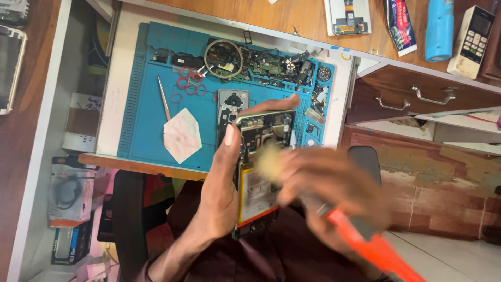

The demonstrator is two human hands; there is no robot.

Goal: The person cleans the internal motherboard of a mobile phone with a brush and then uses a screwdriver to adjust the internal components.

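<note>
The left hand [222, 183] sits just below the middle of the frame, wrapped around the edge of an opened phone [259, 172], thumb along its left side and fingertips curling over the top, so the phone is clamped upright with its circuit board and yellow-edged battery facing the camera. The right hand [334, 190], to the right of centre, is badly blurred; it appears closed around a brush with an orange handle [381, 250] that runs off toward the lower right, its pale bristle tip [269, 162] touching the phone's inner face near the battery's top. Behind the phone, in the upper middle, a blue work mat [151, 104] lies on a white tray. On it are a phone back cover [232, 102] just above the held phone, a metal ring with small boards and parts [223, 58] along the top edge, red rubber rings [189, 81], a thin metal pick [164, 99] and a pale paper piece [181, 134] at the mat's left centre. At the upper right, on the wooden desk, lie a blue bottle [439, 28] and a white remote [472, 42].
</note>
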